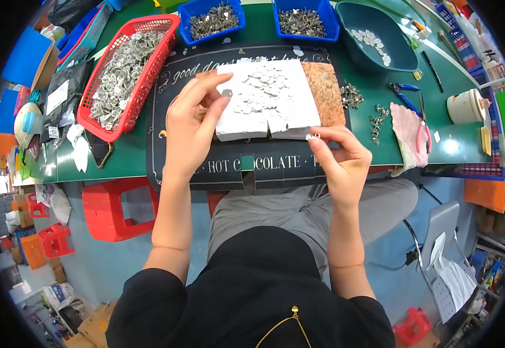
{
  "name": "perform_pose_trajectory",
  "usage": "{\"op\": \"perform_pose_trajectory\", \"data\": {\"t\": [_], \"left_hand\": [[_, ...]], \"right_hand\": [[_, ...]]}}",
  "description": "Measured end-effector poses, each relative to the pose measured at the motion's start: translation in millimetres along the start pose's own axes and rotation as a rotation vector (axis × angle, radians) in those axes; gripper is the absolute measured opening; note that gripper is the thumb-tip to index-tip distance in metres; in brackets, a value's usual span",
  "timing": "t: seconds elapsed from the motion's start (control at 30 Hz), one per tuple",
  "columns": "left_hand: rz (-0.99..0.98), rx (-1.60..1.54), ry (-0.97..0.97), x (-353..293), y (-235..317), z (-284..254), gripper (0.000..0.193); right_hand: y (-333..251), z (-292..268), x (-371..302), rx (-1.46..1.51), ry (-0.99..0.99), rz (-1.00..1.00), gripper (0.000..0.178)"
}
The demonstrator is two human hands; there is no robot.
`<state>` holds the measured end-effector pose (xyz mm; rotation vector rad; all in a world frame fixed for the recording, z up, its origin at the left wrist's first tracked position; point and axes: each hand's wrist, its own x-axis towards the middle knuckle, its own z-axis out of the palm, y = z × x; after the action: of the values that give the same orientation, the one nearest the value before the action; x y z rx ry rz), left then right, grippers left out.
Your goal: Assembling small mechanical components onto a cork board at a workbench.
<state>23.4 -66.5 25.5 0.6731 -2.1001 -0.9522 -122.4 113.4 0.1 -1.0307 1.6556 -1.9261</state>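
Between the thumb and forefinger of my left hand (193, 119) is a small flat grey metal piece (227, 93), held over the left edge of a white block (241, 129). Many small flat silvery-white pieces (264, 87) lie spread on top of the block. My right hand (342, 165), by the block's front right corner, pinches a tiny shiny metal part (314, 137), too small to name surely. Under the block's right side shows a brown cork-like board (322, 87). Both rest on a black printed mat (206, 153).
A red basket (94, 87) of metal pieces stands left. At the back are two blue bins (185, 8) (333, 29) of small parts and a dark teal basin (400, 55). To the right lie small metal heaps (351, 95), pliers (419, 110), a pink cloth (406, 133) and a white cup (464, 107).
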Motion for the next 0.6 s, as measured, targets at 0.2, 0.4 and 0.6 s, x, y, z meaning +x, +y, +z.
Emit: {"op": "perform_pose_trajectory", "data": {"t": [0.2, 0.4, 0.6], "left_hand": [[-0.490, -1.384, -0.325, -36.8, 15.7, 14.4, 0.037], [-0.834, -2.034, -0.654, -57.7, 16.8, 30.7, 0.024], [-0.988, -2.247, -0.715, -66.3, 31.4, 44.0, 0.030]], "right_hand": [[-7.4, 28.5, -9.3, 0.314, -0.058, 0.051, 0.015], [-2.5, 20.7, 0.3, 0.115, -0.162, -0.481, 0.022], [-6.2, 21.0, -7.8, 0.080, -0.101, -0.412, 0.026]]}}
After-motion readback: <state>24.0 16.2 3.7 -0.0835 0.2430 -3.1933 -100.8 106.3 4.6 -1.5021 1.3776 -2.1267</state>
